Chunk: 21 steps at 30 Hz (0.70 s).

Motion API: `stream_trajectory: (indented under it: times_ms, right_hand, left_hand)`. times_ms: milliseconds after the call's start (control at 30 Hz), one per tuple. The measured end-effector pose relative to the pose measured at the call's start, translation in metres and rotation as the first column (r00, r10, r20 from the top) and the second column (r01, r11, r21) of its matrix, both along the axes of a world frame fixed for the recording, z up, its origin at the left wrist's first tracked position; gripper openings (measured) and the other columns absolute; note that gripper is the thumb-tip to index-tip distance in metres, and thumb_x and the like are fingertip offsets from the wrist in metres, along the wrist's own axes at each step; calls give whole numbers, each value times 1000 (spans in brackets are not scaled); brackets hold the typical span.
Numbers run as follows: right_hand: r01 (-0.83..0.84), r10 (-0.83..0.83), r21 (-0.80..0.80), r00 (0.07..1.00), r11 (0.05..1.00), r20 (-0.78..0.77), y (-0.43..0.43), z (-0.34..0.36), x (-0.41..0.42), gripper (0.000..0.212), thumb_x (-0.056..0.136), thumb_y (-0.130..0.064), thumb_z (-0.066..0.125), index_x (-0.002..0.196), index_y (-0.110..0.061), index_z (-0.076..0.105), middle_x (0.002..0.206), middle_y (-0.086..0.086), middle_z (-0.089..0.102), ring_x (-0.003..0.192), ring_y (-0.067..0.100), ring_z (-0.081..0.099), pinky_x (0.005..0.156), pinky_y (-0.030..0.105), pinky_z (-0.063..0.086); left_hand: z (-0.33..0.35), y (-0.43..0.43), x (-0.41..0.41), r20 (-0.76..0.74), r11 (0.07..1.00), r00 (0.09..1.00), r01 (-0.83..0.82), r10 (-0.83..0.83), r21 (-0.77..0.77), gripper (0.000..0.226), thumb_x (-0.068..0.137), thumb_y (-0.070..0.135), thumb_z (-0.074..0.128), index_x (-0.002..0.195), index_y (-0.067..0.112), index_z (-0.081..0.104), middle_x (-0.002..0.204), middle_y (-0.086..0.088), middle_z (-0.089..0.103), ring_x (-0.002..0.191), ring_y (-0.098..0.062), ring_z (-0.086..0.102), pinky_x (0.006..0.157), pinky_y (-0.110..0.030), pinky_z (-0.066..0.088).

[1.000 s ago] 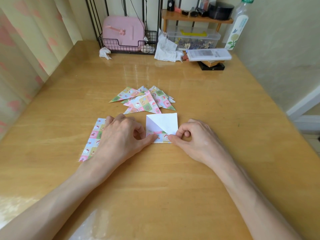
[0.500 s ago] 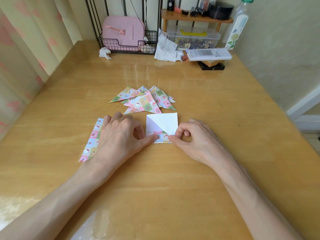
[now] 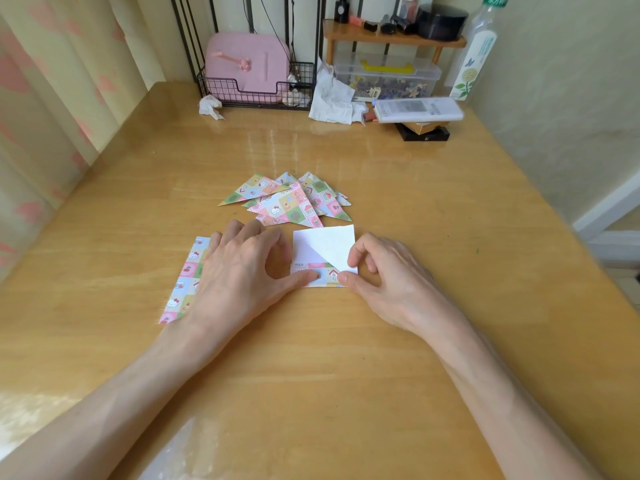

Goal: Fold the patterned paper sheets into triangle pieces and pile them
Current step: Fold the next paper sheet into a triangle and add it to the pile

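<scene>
1. Sheet in work (image 3: 325, 249) is lying flat on the table (image 3: 433, 209), white back facing up w/ a diagonal crease across it and a strip of the pattern showing along the near edge. So it's mid-fold imo, def not a triangle yet.

2. Left hand (image 3: 242, 271): thumb stretched out to the right, tip pressing down on the patterned strip near the bottom of the sheet. Other fingers curled loosely, not wrapped around anything. It's pinning, not gripping.

3. Right hand (image 3: 384, 275): thumb and index fingertip pinched close together on the sheet's near right corner, rest of the fingers tucked in. Looks like it's got the corner flap, but can't tell if the paper is actually lifted or just pressed flat.

4. Under the left palm and sticking out past its left side there's more unfolded patterned paper (image 3: 183, 282). Could be one sheet or a few, can't tell, hand covers most of it. That's what's left to do.

5. Just past the fingertips of both hands: the pile of finished triangles (image 3: 291, 202), several overlapping, fanned out kinda loosely rather than squared up. Count is fuzzy, maybe 5ish.

6. Progress guess: several pieces done, one half-folded, at least one more waiting.
</scene>
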State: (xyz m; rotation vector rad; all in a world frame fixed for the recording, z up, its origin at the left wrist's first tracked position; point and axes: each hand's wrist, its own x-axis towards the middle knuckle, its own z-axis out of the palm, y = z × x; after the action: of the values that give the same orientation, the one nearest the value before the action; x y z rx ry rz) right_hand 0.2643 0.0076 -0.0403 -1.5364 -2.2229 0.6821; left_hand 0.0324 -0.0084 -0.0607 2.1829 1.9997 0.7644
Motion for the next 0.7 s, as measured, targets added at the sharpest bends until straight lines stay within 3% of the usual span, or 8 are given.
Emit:
stream_trajectory:
  times_ms: [133,300,467,700]
  right_hand:
    - [-7,7,-12,1000,1000,21,1,0,-1,17,95,-47,65,99,-33,56,88,-15,45,100,12,46,81,31,36]
    - [4,-3,-28,999,1000,39,1,-1,-3,11,96,-44,64,94,-36,57,86,-15,42,99,12,44,83,31,35]
    - [3,-1,-36,999,999,38,2,-1,-4,9,96,-42,65,92,-36,59,86,-14,42,99,13,43,84,31,33]
    - [128,-128,-3,990,992,-60,-1,-3,-9,27,81,-58,77,79,-33,65,79,-14,44,90,10,47,75,27,33]
  left_hand:
    - [1,1,1,7,992,992,124,-124,-3,39,78,71,61,106,46,69,108,16,51,105,-18,45,83,-37,36]
    - [-2,2,-1,41,988,988,151,-150,-19,34,79,73,58,103,51,70,106,23,49,105,-13,44,79,-32,25]
    - [-1,4,-2,38,985,984,173,-173,-22,39,79,75,55,103,48,71,108,26,51,111,-12,46,81,-32,27]
    - [1,7,-2,27,984,985,174,-173,-37,35,79,71,63,104,48,71,106,26,49,111,-9,43,82,-33,26]
